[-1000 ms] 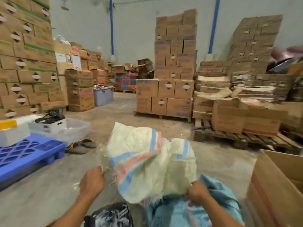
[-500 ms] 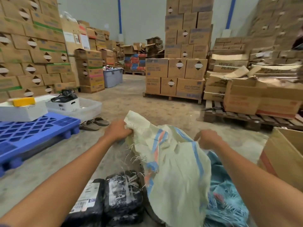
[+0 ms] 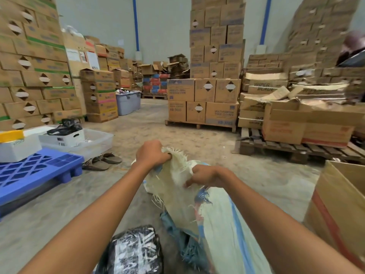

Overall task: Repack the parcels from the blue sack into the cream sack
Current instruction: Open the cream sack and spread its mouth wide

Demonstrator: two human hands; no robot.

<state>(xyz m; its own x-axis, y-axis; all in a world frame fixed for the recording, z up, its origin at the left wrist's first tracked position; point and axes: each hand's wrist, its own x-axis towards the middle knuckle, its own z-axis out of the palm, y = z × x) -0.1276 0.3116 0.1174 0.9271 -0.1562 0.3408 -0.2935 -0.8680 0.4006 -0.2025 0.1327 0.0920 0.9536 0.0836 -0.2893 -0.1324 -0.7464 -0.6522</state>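
Top sack (image 3: pixel 217 224) over bottom sack (image 3: pixel 183 244); parcel (image 3: pixel 136 252) left; pallet (image 3: pixel 29 171) farther left; carton (image 3: pixel 341 204) right.

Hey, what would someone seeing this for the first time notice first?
Dead centre, the left hand and right hand grip the frayed mouth of a cream sack draped over a blue sack. A black-wrapped parcel lies bottom centre, a bright blue pallet sits at left, and carton stacks fill the background.

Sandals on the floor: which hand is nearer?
Left. The left hand, gripping the frayed edge of the cream sack, is right of the sandals; the right hand grips the sack farther right, beyond the left hand.
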